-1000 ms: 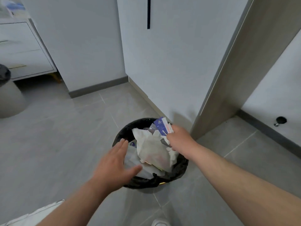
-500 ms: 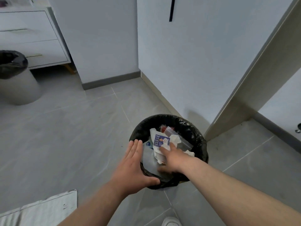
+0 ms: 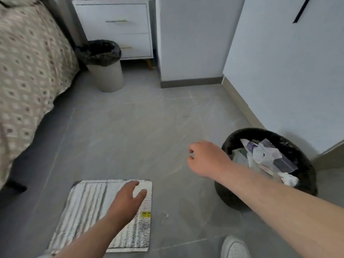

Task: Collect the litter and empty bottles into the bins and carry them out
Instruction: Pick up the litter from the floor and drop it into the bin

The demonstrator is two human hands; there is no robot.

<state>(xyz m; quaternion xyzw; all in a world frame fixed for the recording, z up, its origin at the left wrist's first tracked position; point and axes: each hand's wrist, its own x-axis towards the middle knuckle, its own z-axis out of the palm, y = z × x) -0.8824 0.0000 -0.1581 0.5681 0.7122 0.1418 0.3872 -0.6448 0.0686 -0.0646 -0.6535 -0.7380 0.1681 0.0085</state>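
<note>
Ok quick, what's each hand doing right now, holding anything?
Left hand: open, fingers spread over the silver foil bag, not gripping it.
Right hand: open, fingers loosely curled, nothing visible in it, beside the black-lined bin.

**Bins and loose litter**
Near bin (image 3: 240,200), black-lined, upright, heaped with crumpled paper litter (image 3: 260,155). Far bin (image 3: 109,77), pale with black liner, upright beside the bed (image 3: 28,71). Silver foil pouch (image 3: 89,207) flat on the floor (image 3: 130,136); small scrap (image 3: 164,216) near it.
</note>
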